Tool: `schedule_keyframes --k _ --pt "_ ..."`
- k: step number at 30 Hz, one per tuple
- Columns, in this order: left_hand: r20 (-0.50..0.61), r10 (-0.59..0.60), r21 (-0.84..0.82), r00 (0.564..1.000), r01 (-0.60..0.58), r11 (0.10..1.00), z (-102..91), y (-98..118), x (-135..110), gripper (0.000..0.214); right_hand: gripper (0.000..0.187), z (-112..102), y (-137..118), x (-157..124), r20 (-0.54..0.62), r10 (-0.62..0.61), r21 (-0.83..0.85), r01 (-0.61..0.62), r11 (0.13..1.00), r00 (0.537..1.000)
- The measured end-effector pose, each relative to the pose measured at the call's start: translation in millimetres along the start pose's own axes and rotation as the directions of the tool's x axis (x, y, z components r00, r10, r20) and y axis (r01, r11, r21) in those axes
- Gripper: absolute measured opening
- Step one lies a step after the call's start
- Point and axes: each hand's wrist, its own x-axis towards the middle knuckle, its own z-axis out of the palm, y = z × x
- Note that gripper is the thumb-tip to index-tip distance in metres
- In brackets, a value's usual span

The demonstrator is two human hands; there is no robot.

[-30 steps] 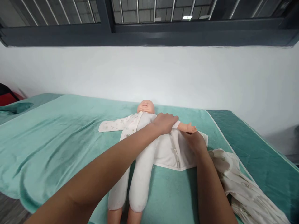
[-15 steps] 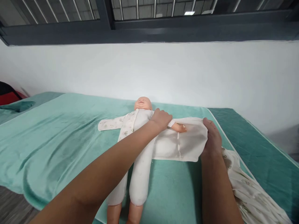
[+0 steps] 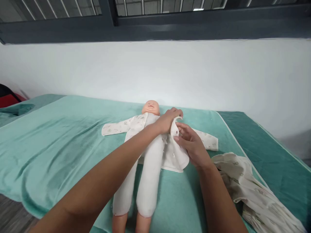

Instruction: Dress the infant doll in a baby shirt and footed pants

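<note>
A baby doll (image 3: 151,202) in a white cloth body lies on its back, head towards the wall. A cream printed baby shirt (image 3: 177,155) is spread under it, with one sleeve (image 3: 116,128) over the arm on the left. My left hand (image 3: 171,119) is closed round the doll's other arm, which it and the shirt mostly hide. Between thumb and fingers, my right hand (image 3: 190,140) pinches the shirt's curled front edge, close beside my left hand. The shirt's other sleeve (image 3: 207,140) lies flat, stretched out to the right.
Crumpled printed baby clothing (image 3: 252,191) lies at the right. Pale green blanket (image 3: 60,129) covers the bed, with a darker green cover (image 3: 274,155) at the right. Behind stands a white wall (image 3: 155,71) beneath a dark window frame (image 3: 194,27). A red and black object (image 3: 7,97) is at far left.
My right hand has moved left from the shirt's outer part to its front edge beside my left hand. The shirt panel is now lifted and curled, the right sleeve shows, and the doll's hand is hidden.
</note>
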Motion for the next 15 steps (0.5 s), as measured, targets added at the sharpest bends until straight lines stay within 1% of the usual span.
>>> schedule_keyframes --k 1,2,3,4,5,6,7,8,10,11,12,13,15 --pt "-0.032 0.047 -0.116 0.998 -0.051 0.992 -8.3 -5 -5 0.025 0.05 1 1 -1 0.054 0.006 -0.016 -0.005 1.0 0.999" --pt "-0.075 0.054 -0.193 0.996 -0.067 0.979 -15.5 -11 -9 0.019 0.053 2 3 -1 0.107 0.017 -0.035 -0.013 0.999 0.994" --pt "-0.127 0.025 -0.237 0.992 -0.054 0.97 -21.3 -16 -14 0.015 0.055 4 3 -3 0.155 0.031 -0.057 -0.022 0.998 0.987" --pt "-0.19 -0.032 -0.262 0.981 -0.019 0.965 -25.6 -22 -18 0.013 0.056 6 4 -4 0.197 0.042 -0.082 -0.027 0.996 0.98" --pt "-0.26 -0.106 -0.279 0.96 0.03 0.96 -28.4 -27 -23 0.011 0.054 8 4 -5 0.229 0.042 -0.102 -0.019 0.995 0.972" --pt "-0.335 -0.19 -0.294 0.923 0.09 0.952 -29.8 -31 -28 0.009 0.051 11 4 -7 0.258 0.026 -0.113 0.004 0.994 0.966" --pt "-0.405 -0.28 -0.314 0.87 0.155 0.937 -30.1 -35 -32 0.007 0.047 15 4 -9 0.285 0.0 -0.119 0.035 0.992 0.958" --pt "-0.461 -0.367 -0.347 0.808 0.216 0.912 -29.8 -38 -37 0.007 0.044 20 3 -11 0.311 -0.028 -0.127 0.071 0.989 0.95" --pt "-0.515 -0.515 -0.441 0.685 0.303 0.845 -28.4 -39 -47 0.005 0.036 29 3 -15 0.352 -0.064 -0.19 0.138 0.972 0.934" --pt "-0.506 -0.568 -0.484 0.65 0.331 0.81 -27.8 -39 -52 0.003 0.033 34 2 -17 0.368 -0.065 -0.256 0.168 0.952 0.928" --pt "-0.474 -0.603 -0.515 0.641 0.354 0.781 -27.3 -37 -57 0.003 0.03 38 2 -18 0.381 -0.057 -0.336 0.195 0.921 0.923" --pt "-0.433 -0.618 -0.525 0.656 0.374 0.765 -26.9 -35 -61 0.008 0.028 42 3 -19 0.391 -0.053 -0.417 0.228 0.88 0.919" --pt "-0.368 -0.603 -0.468 0.708 0.419 0.778 -26.0 -31 -67 0.018 0.027 47 5 -21 0.414 -0.072 -0.544 0.31 0.78 0.908"
